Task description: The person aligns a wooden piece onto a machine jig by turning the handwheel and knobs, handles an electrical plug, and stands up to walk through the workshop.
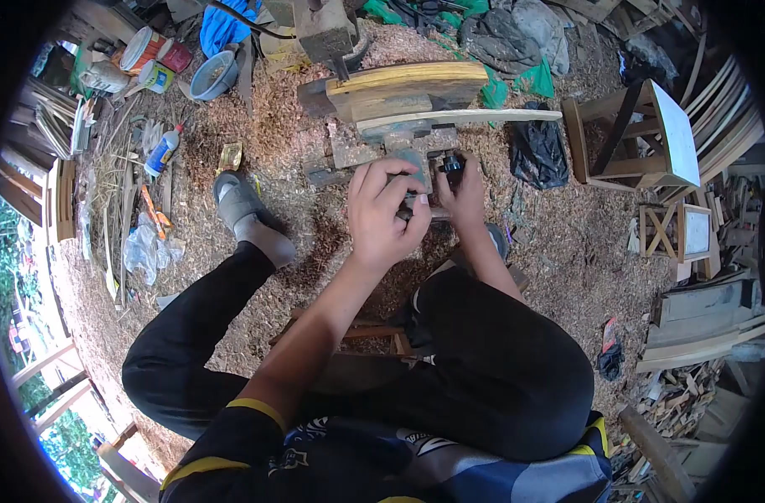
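Note:
A greyish-green flat tool with dark knobs (410,162) lies between my hands, low over the sawdust-strewn floor; its kind is not clear. My left hand (384,211) curls over its near left side, fingers bent, with a dark rounded part showing under them. On the other side my right hand (466,193) is closed around a black rounded part (453,170), thumb towards the middle. Just beyond stand a thin curved wooden strip (458,116) and a thicker curved wooden piece (416,90) with a yellowish top. Small wooden blocks (353,149) sit beneath the strip.
A dusty machine or clamp head (325,33) rises behind the curved wood. A black plastic bag (537,151) and a wooden stool (630,138) are to the right. Leftward are a blue basin (214,75), a glue bottle (163,151) and plastic scraps (144,251). Stacked boards (709,318) line the right.

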`<state>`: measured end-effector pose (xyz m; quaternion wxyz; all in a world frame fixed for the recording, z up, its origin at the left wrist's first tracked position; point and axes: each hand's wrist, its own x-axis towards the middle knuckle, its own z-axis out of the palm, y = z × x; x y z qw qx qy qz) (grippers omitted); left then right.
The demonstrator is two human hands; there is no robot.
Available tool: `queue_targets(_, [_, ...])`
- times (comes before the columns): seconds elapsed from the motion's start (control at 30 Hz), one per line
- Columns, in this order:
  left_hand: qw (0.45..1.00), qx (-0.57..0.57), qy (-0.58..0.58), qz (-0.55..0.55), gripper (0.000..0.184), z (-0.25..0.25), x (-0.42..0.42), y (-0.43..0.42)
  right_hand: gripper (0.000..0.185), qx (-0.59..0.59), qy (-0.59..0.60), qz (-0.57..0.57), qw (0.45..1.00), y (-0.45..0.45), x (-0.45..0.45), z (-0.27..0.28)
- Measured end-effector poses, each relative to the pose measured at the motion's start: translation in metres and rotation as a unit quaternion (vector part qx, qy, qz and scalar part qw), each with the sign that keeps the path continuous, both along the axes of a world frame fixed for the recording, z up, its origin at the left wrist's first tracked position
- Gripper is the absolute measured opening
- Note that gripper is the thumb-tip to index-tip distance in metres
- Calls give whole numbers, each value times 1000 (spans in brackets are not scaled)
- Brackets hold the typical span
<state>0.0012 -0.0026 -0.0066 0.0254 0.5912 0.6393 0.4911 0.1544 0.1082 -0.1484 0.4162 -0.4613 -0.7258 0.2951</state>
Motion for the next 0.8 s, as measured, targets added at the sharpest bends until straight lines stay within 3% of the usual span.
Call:
queue_targets(0.07, [1000, 1, -7, -2, 14, 0, 0, 0, 43, 55, -41, 6, 998, 2, -1, 2])
queue_targets(0.1, [1000, 0, -7, -2, 14, 2, 1, -1, 38, -198, 161, 14, 967, -2, -3, 10])
queue_targets(0.13, [1000, -3, -8, -3, 13, 4, 1, -1, 33, -430, 345, 20, 834, -4, -4, 14])
queue_targets(0.3, [1000, -7, -8, -4, 13, 6, 2, -2, 35, -373, 274, 3, 886, -6, -5, -10])
queue_targets(0.37, [1000, -21, -9, 0, 13, 7, 3, -2, 40, -72, 116, -41, 990, -11, -11, 1])
queue_targets(0.43, [1000, -18, -8, 0, 13, 5, 2, -2, 42, -104, 119, -24, 987, -5, -5, -2])
queue_targets(0.53, [1000, -12, -8, 0, 13, 5, 3, -1, 32, -144, 52, 0, 988, 1, 1, -9])
queue_targets(0.6, [1000, -9, -7, 0, 13, 5, 3, -1, 25, -261, 126, 30, 957, 2, 3, -11])
queue_targets(0.63, [1000, -8, -7, 2, 13, 4, 3, -1, 25, -260, 126, 30, 957, 3, 4, -10])
queue_targets(0.7, [1000, -6, -7, 4, 13, 4, 4, -1, 23, -426, 251, 36, 868, 4, 4, -6])
queue_targets(0.73, [1000, -8, -8, 3, 13, 5, 4, -1, 23, -425, 252, 37, 868, 4, 3, -2])
queue_targets(0.8, [1000, -10, -8, 4, 13, 6, 2, -1, 26, -360, 154, -22, 920, 2, 1, 5])
